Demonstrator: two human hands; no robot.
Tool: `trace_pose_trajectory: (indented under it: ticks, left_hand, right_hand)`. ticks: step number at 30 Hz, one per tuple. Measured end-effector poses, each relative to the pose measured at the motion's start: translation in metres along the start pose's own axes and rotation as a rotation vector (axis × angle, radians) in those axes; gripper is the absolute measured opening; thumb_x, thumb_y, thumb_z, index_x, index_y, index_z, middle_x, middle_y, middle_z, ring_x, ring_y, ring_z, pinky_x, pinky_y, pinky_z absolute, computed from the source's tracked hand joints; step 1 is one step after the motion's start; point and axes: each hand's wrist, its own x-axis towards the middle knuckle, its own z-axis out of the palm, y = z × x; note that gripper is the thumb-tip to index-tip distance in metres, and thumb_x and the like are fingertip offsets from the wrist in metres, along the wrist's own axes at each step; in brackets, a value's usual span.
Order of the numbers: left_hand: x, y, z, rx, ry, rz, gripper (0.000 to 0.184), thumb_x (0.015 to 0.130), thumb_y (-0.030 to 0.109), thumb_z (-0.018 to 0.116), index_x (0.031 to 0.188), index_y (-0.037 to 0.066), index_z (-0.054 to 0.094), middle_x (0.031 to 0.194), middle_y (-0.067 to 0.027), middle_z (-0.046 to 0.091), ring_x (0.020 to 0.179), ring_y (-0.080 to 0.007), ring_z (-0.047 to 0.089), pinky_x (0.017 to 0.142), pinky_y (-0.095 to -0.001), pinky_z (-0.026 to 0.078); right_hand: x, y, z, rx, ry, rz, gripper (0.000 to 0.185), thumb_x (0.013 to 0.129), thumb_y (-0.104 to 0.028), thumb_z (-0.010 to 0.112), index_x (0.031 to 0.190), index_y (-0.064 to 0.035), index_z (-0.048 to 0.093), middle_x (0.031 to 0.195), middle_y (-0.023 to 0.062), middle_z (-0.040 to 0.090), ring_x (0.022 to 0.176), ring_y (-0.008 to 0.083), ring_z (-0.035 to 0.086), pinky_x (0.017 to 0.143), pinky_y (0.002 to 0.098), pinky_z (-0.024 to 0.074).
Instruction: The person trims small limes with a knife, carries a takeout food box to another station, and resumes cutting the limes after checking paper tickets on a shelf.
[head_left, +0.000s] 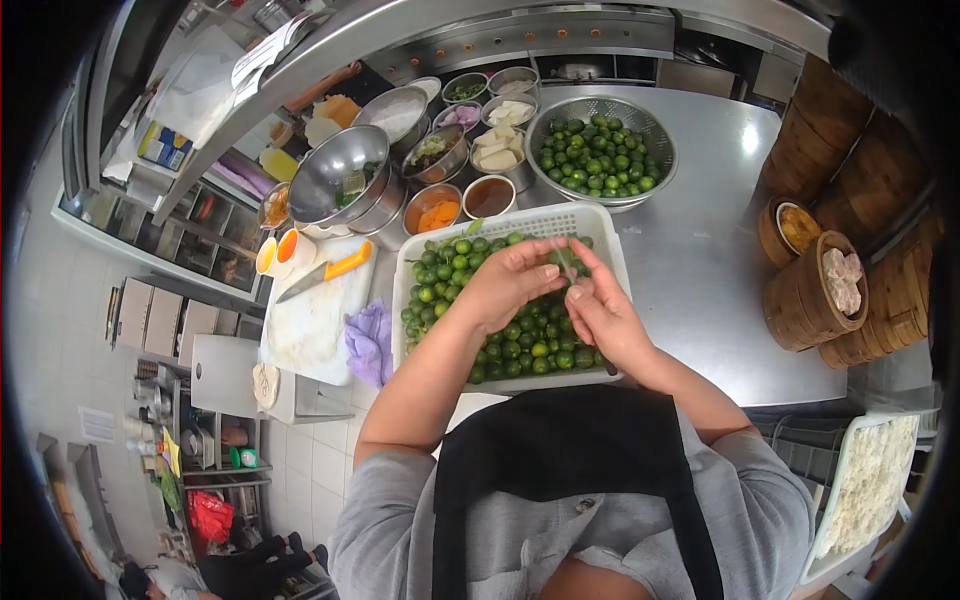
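A white plastic basket [400, 330] full of small green limes [520, 350] stands in front of me. Above the limes, my left hand [515, 283] and my right hand [603, 318] come together at the fingertips. Something small and thin shows between them, too small to name. Both hands have their fingers pinched. Behind the basket, a perforated metal colander [668, 150] holds more limes [600, 155].
Left of the basket are a white cutting board [318, 335] with an orange-handled knife [345, 260] and a purple cloth [370, 343]. Steel bowls [335, 165] of ingredients stand behind. Bamboo steamers [815, 300] are at the right. A person [250, 575] is at the lower left.
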Motion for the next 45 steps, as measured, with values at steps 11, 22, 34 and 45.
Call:
trace_pose_trajectory:
  ticks: [11,22,34,45]
  left_hand:
    - [-0.025,-0.006,-0.005,-0.112,0.112,0.189,0.039,0.091,-0.001,0.055,0.129,0.004,0.051,0.117,-0.0060,0.058,0.093,-0.0132,0.059,0.086,-0.0277,0.048]
    - [-0.029,-0.018,-0.018,-0.324,0.005,0.153,0.036,0.091,0.011,0.061,0.126,0.006,0.052,0.103,-0.0010,0.058,0.095,-0.0119,0.057,0.085,-0.0277,0.047]
    - [-0.029,-0.037,-0.008,-0.407,0.067,0.208,0.030,0.092,0.014,0.060,0.120,0.006,0.053,0.103,-0.0042,0.062,0.096,-0.0153,0.059,0.090,-0.0312,0.046]
    - [-0.032,-0.049,-0.004,-0.474,0.137,0.289,0.025,0.092,0.008,0.058,0.116,0.004,0.054,0.114,-0.0094,0.060,0.107,-0.0215,0.056,0.097,-0.0353,0.043]
  right_hand:
    - [-0.006,-0.003,0.015,-0.174,-0.180,0.002,0.061,0.096,-0.009,0.046,0.150,-0.0139,0.017,0.069,-0.0032,0.044,0.057,0.0034,0.040,0.050,0.0189,0.0339]
    - [-0.003,0.000,0.018,-0.114,-0.176,0.001,0.061,0.095,-0.006,0.048,0.148,-0.0101,0.017,0.073,-0.0018,0.045,0.063,0.0043,0.041,0.056,0.0198,0.0355]
    - [0.001,0.004,0.019,-0.266,-0.128,-0.026,0.054,0.096,-0.008,0.048,0.147,-0.0103,0.030,0.076,-0.0040,0.046,0.067,0.0040,0.039,0.063,0.0195,0.0369]
    - [0.009,0.008,0.018,-0.054,-0.103,0.049,0.049,0.099,-0.012,0.043,0.146,-0.0094,0.030,0.068,-0.0036,0.042,0.054,0.0022,0.036,0.047,0.0182,0.0320]
